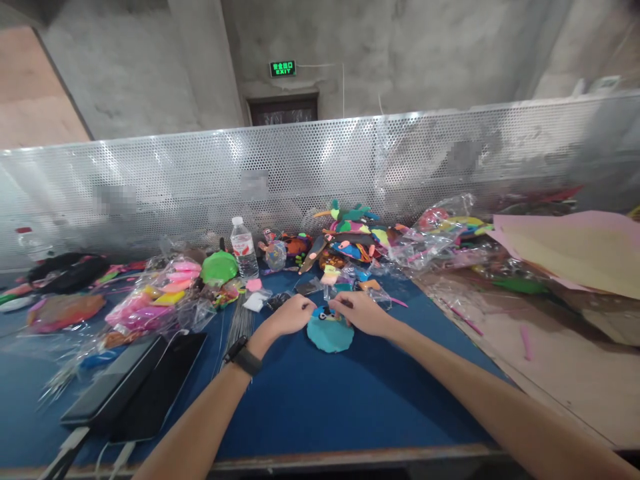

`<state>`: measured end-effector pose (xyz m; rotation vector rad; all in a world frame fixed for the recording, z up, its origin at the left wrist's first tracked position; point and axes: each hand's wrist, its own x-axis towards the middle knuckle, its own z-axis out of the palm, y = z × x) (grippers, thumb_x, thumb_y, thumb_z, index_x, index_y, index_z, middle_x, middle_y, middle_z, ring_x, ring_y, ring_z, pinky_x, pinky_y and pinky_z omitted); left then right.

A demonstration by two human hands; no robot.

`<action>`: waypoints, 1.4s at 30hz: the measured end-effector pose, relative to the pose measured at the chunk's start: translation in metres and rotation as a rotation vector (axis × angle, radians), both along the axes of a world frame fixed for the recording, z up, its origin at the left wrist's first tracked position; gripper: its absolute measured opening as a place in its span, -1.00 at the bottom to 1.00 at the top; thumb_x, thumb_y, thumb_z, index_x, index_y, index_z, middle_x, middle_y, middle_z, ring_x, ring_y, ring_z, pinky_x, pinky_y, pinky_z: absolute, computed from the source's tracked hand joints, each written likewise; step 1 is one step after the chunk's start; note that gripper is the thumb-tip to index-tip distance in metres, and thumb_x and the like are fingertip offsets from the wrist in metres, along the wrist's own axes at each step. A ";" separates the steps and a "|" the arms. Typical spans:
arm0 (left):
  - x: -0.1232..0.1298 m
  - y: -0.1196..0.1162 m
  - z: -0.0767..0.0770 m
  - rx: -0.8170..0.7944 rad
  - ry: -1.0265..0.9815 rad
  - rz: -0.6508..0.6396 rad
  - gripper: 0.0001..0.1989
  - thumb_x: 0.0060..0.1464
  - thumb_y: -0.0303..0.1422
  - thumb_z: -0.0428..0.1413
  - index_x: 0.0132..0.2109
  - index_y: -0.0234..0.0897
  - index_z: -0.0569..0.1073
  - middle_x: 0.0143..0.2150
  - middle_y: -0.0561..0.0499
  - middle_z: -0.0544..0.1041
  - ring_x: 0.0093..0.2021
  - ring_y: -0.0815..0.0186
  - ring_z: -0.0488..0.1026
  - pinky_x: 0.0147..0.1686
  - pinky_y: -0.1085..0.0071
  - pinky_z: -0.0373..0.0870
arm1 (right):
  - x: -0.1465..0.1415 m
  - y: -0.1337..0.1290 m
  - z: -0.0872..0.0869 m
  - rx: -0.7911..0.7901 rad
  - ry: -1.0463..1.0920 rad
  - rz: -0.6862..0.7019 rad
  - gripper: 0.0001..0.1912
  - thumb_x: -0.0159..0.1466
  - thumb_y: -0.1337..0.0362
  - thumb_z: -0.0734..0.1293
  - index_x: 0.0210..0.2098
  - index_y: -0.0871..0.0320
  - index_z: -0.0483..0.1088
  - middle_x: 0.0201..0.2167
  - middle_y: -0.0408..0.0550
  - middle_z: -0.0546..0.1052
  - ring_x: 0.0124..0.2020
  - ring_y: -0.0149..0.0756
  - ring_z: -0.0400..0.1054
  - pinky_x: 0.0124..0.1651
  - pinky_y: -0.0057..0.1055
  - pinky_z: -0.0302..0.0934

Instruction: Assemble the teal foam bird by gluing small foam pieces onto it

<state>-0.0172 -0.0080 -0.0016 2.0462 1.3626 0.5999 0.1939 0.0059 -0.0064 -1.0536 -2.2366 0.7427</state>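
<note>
A flat turquoise disc [330,335] with an uneven edge lies on the blue tabletop. Small blue, black and white pieces form a shape [326,313] at its upper part. My left hand [294,313], with a dark band on the wrist, is at the disc's upper left edge, its fingers curled together. At the upper right of the disc is my right hand [364,313], thumb and fingers pinched near the small shape. Whatever either hand's fingertips hold is too small to make out.
Behind the disc stand a water bottle [243,248] and a heap of colourful clay figures [350,233]. Bagged clay [145,303], thin wires [240,328], a power bank [115,383] and a phone [163,387] are on the left. Cardboard [545,360] lies at right.
</note>
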 end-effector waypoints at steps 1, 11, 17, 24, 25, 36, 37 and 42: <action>0.000 0.000 0.000 -0.063 -0.055 0.011 -0.68 0.09 -0.33 -0.05 -0.32 -0.37 0.58 -0.34 -0.06 0.56 -0.24 0.20 0.42 -0.22 0.37 0.28 | -0.001 0.000 -0.001 0.001 -0.003 -0.003 -0.55 0.36 0.02 0.14 -0.50 0.17 0.37 -0.70 -0.15 0.39 -0.65 -0.39 0.33 -0.52 -0.49 0.14; 0.006 -0.015 0.013 -0.523 -0.527 0.130 -0.52 -0.13 -0.33 0.25 -0.01 -0.35 0.39 -0.26 -0.09 0.52 -0.28 0.28 0.47 -0.20 0.31 0.39 | -0.002 -0.002 0.003 0.005 0.137 -0.055 -0.50 0.36 -0.01 0.12 -0.49 0.19 0.41 -0.62 -0.11 0.45 -0.66 -0.44 0.28 -0.54 -0.49 0.13; 0.006 -0.012 0.009 -0.338 -0.533 0.060 -0.63 0.00 -0.31 0.16 -0.02 -0.23 0.34 -0.28 0.00 0.42 -0.33 0.33 0.42 -0.33 0.34 0.43 | 0.003 -0.006 0.015 0.036 0.167 -0.057 -0.68 0.26 0.04 0.29 -0.29 0.17 0.51 -0.68 -0.18 0.39 -0.67 -0.43 0.23 -0.57 -0.50 0.11; 0.005 -0.010 0.009 -0.230 -0.445 -0.022 -0.77 0.10 -0.33 0.05 -0.10 -0.27 0.45 -0.26 -0.04 0.45 -0.29 0.31 0.42 -0.39 0.42 0.42 | 0.002 -0.007 0.014 0.224 0.076 0.034 -0.64 0.32 0.07 0.24 -0.41 0.14 0.54 -0.54 -0.10 0.49 -0.55 -0.40 0.26 -0.51 -0.47 0.08; 0.006 -0.011 0.009 -0.242 -0.430 -0.024 -0.75 0.11 -0.32 0.03 -0.08 -0.27 0.47 -0.24 -0.06 0.47 -0.27 0.29 0.43 -0.38 0.41 0.43 | 0.001 -0.007 0.014 0.246 0.084 0.050 -0.69 0.31 0.08 0.27 -0.35 0.12 0.56 -0.47 -0.09 0.53 -0.52 -0.39 0.29 -0.49 -0.47 0.11; 0.007 -0.012 0.007 -0.135 -0.411 -0.053 -0.51 0.12 -0.04 0.08 0.04 -0.28 0.52 0.04 -0.14 0.52 0.03 0.11 0.41 0.02 0.26 0.28 | 0.002 0.001 0.005 0.338 0.132 0.109 -0.74 0.34 0.20 0.24 -0.10 0.04 0.54 -0.24 -0.03 0.55 -0.30 -0.29 0.40 -0.30 -0.38 0.27; 0.007 -0.012 0.006 -0.129 -0.428 -0.037 -0.51 0.10 -0.05 0.10 0.02 -0.29 0.53 0.04 -0.14 0.52 0.04 0.09 0.40 0.03 0.26 0.27 | 0.002 0.002 0.004 0.340 0.136 0.109 -0.74 0.34 0.20 0.24 -0.10 0.03 0.54 -0.24 -0.03 0.55 -0.30 -0.29 0.40 -0.30 -0.38 0.27; 0.009 -0.009 0.003 -0.186 -0.550 -0.001 -0.54 0.04 -0.09 0.18 -0.02 -0.35 0.55 -0.08 -0.17 0.57 -0.11 0.15 0.47 -0.13 0.31 0.33 | 0.002 0.005 0.002 0.311 0.141 0.111 -0.74 0.33 0.18 0.25 -0.08 0.01 0.53 -0.23 -0.03 0.53 -0.31 -0.28 0.39 -0.30 -0.34 0.26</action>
